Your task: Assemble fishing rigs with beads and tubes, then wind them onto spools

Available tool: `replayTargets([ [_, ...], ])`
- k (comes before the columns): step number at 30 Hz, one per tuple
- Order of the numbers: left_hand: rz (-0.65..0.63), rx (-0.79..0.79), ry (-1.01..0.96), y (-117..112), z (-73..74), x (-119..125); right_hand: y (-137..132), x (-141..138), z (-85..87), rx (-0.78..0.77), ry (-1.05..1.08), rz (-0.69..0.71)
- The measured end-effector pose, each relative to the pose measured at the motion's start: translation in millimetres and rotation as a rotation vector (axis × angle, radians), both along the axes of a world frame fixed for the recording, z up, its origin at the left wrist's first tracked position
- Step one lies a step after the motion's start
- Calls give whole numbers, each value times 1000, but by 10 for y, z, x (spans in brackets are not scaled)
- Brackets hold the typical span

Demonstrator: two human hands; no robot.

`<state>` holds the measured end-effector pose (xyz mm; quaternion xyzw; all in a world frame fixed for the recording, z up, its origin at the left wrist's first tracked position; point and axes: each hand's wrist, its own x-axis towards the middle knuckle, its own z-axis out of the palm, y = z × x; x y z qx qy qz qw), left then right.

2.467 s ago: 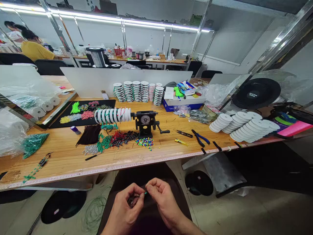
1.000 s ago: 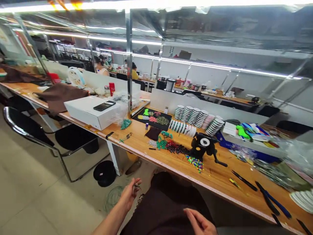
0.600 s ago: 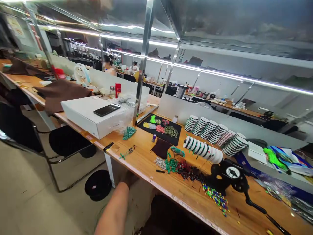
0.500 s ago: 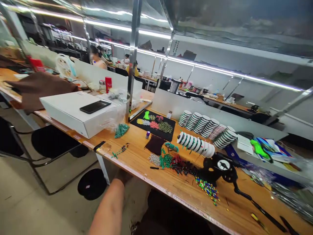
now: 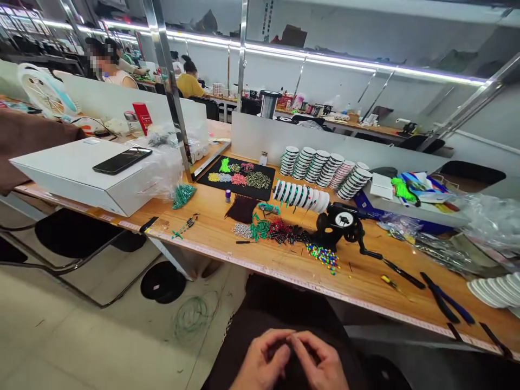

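Head view: at bottom center, the left hand point(image 5: 262, 364) and right hand point(image 5: 319, 362) meet above a dark lap point(image 5: 284, 303), their fingers point(image 5: 293, 338) curled and pinched together; whatever they grasp is hidden. Farther up the frame, on the wooden bench point(image 5: 357, 287), a hand-crank winder point(image 5: 339, 222) carries white spools point(image 5: 300, 197), with colored beads point(image 5: 323, 257) just beside it.

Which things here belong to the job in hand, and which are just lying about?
In use: left hand, right hand, together on something too small to tell.
Lying about: hand-crank winder, white spools, blue-handled pliers, phone on white box.
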<state>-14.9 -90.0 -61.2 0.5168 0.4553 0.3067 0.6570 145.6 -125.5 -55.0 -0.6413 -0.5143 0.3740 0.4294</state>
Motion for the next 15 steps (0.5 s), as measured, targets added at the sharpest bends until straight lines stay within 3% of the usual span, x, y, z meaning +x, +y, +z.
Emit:
replayTargets([
  [4,39,134,21,-26,166,98,-66,-71,10,158,-207,96],
  [9,2,268,88,89,208,139,-203,124,24,201,-364,131],
  [12,51,348,136,90,205,201,-514,430,-134,265,-393,-42],
  [15,125,402,152,138,203,205,-1033,766,-596,70,-356,-327],
])
